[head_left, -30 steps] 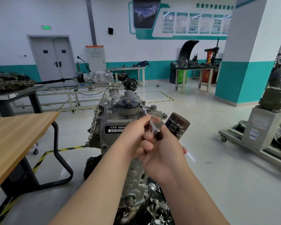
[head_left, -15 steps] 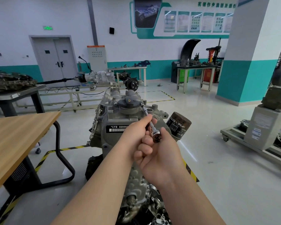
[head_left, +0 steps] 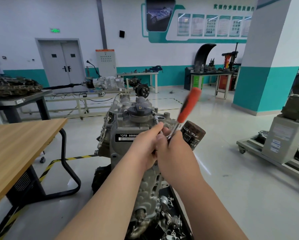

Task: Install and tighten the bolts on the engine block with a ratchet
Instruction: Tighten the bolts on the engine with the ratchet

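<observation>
The grey engine block (head_left: 124, 129) stands in front of me with a black oil filler cap (head_left: 139, 108) on top. A thin extension bar (head_left: 156, 119) runs from my hands up to a bolt beside the cap. My left hand (head_left: 145, 146) pinches the bar's lower end. My right hand (head_left: 176, 153) grips the ratchet (head_left: 188, 106) near its head, and the orange handle points up and to the right, blurred. The ratchet head is mostly hidden between my fingers.
A dark oil filter (head_left: 193, 135) sticks out of the block just right of my hands. A wooden table (head_left: 15, 149) with a black frame stands at the left. A cart with grey machinery (head_left: 275, 141) is on the right. Loose metal parts (head_left: 166, 222) lie below the block.
The orange ratchet handle has swung up into view at the upper right of my hands. Both hands stay at the lower end of the extension bar.
</observation>
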